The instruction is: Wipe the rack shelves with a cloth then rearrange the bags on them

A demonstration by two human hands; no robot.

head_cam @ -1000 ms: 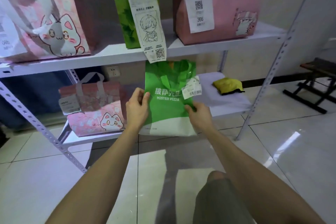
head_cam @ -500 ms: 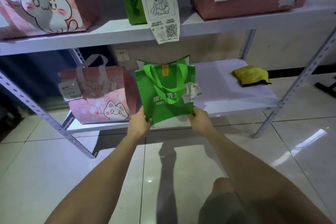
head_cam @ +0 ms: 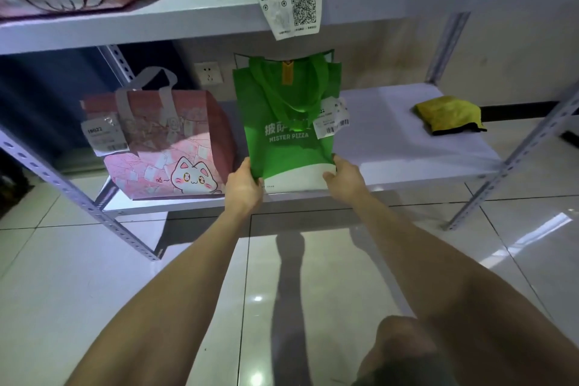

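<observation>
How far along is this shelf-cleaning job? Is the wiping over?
Wiping looks finished: the yellow cloth lies set aside at the right end of the lower shelf. In hand: the left hand and right hand grip the bottom corners of the green bag, holding it upright at that shelf's front, beside the pink cat bag. Left: letting go, and perhaps tidying the upper shelf, only partly in view.
</observation>
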